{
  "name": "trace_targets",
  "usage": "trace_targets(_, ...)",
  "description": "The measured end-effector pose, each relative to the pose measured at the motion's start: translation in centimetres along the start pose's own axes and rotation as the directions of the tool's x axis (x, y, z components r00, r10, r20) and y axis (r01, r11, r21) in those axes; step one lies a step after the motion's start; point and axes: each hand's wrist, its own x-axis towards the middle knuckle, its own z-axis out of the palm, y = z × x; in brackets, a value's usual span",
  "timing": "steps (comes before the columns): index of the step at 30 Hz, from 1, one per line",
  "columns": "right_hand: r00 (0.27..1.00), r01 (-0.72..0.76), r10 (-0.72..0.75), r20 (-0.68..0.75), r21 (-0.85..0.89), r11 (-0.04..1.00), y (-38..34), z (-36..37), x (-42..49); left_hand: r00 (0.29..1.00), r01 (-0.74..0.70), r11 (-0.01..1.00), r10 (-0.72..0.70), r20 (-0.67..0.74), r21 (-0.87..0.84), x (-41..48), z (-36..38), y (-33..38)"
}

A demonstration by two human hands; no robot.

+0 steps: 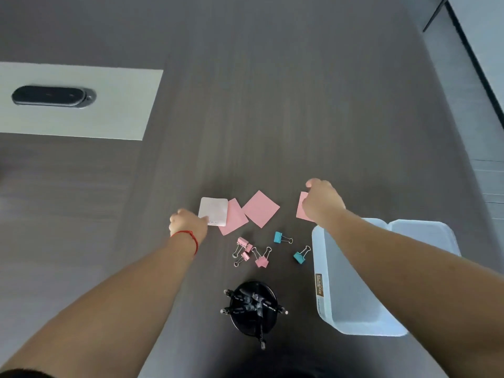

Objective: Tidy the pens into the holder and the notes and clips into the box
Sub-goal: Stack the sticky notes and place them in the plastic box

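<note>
My left hand (188,224) pinches the near left corner of a white note (213,210), which partly overlaps a pink note (234,218). Another pink note (261,208) lies flat to its right. My right hand (321,201) is closed on a third pink note (302,208), just beyond the pale blue box (354,304). Several pink binder clips (252,252) and two teal clips (282,237) (300,255) lie scattered nearer to me. The black pen holder (253,308) stands closest, with several black pens in it.
The dark wood-grain table (245,105) stretches ahead. A light inset panel (81,105) with a dark oval cable port (51,96) sits at the far left. The table's right edge and the floor (485,159) lie beyond the box.
</note>
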Motion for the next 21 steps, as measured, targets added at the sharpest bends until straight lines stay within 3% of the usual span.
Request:
trace_targets(5,0.964,-0.222,0.236,0.124,-0.113,0.968,2.8,0.1,5.4,0.997,0.052,0.999,-0.052,-0.053,0.002,1.5,1.2,1.3)
trace_targets(10,0.919,-0.21,0.299,0.257,-0.322,0.923,3.3,1.7,8.4,0.99,0.126,0.992,-0.127,-0.053,-0.03,2.2,2.4,2.6)
trace_targets(14,0.918,-0.216,0.29,0.27,-0.272,0.938,2.3,1.1,7.1,0.992,0.128,0.986,-0.129,-0.004,-0.11,2.9,3.0,2.4)
trace_targets(18,0.937,-0.161,0.229,0.264,-0.255,0.953,3.6,1.6,7.5,0.999,0.031,0.919,-0.019,0.034,-0.393,2.9,2.5,2.3)
trace_targets(21,0.98,-0.079,0.087,0.181,-0.051,0.996,2.7,0.4,7.3,0.962,0.236,0.715,-0.077,0.262,-0.658,1.7,2.5,2.3)
